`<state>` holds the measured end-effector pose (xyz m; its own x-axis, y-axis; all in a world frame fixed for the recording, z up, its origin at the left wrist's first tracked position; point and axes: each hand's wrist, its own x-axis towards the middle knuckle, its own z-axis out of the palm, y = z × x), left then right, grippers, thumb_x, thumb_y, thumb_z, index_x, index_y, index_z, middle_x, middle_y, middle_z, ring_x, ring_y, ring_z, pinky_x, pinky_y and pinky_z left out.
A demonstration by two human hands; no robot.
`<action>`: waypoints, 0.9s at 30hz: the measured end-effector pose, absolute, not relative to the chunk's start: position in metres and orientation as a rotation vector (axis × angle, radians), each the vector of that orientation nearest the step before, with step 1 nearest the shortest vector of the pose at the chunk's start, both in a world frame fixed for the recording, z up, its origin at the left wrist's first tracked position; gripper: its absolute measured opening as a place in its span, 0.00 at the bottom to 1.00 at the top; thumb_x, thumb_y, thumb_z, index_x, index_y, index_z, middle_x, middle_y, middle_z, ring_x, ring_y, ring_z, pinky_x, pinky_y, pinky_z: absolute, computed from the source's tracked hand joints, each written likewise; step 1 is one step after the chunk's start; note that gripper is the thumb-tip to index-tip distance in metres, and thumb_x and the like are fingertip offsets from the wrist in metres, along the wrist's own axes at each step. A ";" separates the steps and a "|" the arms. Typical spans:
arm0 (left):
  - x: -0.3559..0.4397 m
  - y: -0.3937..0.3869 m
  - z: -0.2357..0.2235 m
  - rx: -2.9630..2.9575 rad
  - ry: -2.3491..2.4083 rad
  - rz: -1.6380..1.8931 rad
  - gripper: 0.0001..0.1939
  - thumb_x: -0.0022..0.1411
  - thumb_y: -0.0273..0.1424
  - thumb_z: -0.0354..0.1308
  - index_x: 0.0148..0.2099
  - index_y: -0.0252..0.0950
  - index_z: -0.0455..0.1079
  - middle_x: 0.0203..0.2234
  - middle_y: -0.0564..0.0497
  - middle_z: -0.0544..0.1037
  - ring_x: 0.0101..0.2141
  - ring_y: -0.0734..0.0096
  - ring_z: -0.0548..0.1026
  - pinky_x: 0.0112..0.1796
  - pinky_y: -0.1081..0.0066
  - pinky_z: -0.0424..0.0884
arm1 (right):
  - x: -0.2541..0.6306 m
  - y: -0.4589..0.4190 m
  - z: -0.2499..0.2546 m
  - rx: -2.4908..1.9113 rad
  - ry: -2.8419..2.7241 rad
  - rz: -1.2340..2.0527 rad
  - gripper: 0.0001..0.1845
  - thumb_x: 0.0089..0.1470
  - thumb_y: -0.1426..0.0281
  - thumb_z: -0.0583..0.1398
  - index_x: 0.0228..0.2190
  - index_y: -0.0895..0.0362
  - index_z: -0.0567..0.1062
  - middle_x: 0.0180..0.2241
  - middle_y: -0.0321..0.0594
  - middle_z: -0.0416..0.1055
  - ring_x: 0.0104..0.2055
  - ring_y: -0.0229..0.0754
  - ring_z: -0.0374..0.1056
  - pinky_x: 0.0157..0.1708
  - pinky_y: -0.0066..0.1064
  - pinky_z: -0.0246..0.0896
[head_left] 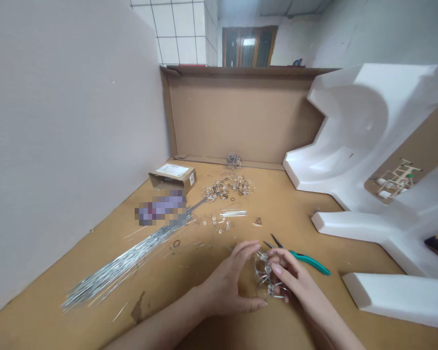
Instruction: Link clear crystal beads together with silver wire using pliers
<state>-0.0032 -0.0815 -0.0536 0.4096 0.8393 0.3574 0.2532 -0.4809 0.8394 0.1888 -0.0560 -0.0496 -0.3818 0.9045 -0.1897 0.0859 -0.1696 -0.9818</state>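
A curled wire piece with clear beads is gripped at its right side between the thumb and fingers of my right hand. My left hand curves around its left side, thumb and fingers wide apart. Its fingertips are close to the top of the piece; whether they touch it I cannot tell. Just beyond my right hand lie pliers with teal handles, their jaws parted and pointing left and away. Loose clear beads and several short straight wires lie farther up the table.
A long bundle of silver wires stretches across the left side. Behind it are a blurred-out purple item and a small open cardboard box. More beaded wire pieces lie toward the back. White foam blocks edge the right.
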 end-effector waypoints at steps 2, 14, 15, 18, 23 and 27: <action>-0.003 -0.080 -0.054 1.970 0.920 1.072 0.43 0.46 0.34 0.64 0.61 0.41 0.48 0.57 0.42 0.54 0.56 0.54 0.54 0.54 0.57 0.53 | 0.190 -0.057 -0.049 -1.164 -1.448 1.605 0.24 0.44 0.51 0.58 0.40 0.50 0.64 0.33 0.35 0.62 0.23 0.33 0.61 0.17 0.23 0.49; -0.002 -0.077 -0.052 1.805 0.799 1.200 0.31 0.51 0.31 0.61 0.57 0.46 0.57 0.51 0.45 0.62 0.50 0.59 0.63 0.45 0.65 0.66 | 0.198 -0.051 -0.052 -0.925 -1.489 1.748 0.28 0.41 0.62 0.64 0.42 0.49 0.57 0.34 0.33 0.60 0.23 0.32 0.61 0.19 0.26 0.59; -0.002 -0.076 -0.053 1.789 0.803 1.197 0.31 0.50 0.31 0.62 0.56 0.46 0.57 0.50 0.45 0.63 0.49 0.60 0.65 0.45 0.66 0.66 | 0.196 -0.052 -0.051 -0.920 -1.477 1.758 0.24 0.44 0.62 0.63 0.40 0.50 0.57 0.32 0.31 0.60 0.21 0.30 0.61 0.19 0.26 0.59; -0.004 -0.074 -0.056 1.803 0.863 1.164 0.31 0.51 0.33 0.62 0.56 0.45 0.57 0.49 0.46 0.66 0.45 0.63 0.68 0.44 0.67 0.67 | 0.192 -0.055 -0.047 -0.917 -1.433 1.793 0.16 0.49 0.62 0.59 0.36 0.52 0.59 0.27 0.28 0.60 0.19 0.30 0.60 0.18 0.26 0.57; -0.008 -0.074 -0.060 2.025 1.076 1.027 0.34 0.53 0.41 0.57 0.60 0.42 0.50 0.54 0.45 0.62 0.52 0.59 0.63 0.50 0.62 0.61 | 0.189 -0.055 -0.049 -1.007 -1.381 1.761 0.15 0.49 0.59 0.58 0.33 0.53 0.59 0.20 0.25 0.58 0.14 0.28 0.56 0.15 0.23 0.50; -0.004 -0.076 -0.065 2.339 1.251 0.873 0.55 0.44 0.47 0.61 0.64 0.36 0.32 0.61 0.41 0.43 0.59 0.52 0.47 0.55 0.55 0.50 | 0.187 -0.051 -0.059 -1.122 -1.444 1.572 0.18 0.45 0.58 0.61 0.30 0.54 0.59 0.20 0.24 0.59 0.11 0.26 0.53 0.12 0.21 0.42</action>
<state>-0.0041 -0.0763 -0.0654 0.4212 0.8348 0.3545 0.6208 -0.5503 0.5584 0.1869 -0.0510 -0.0590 -0.3673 0.9209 -0.1302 0.0517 -0.1196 -0.9915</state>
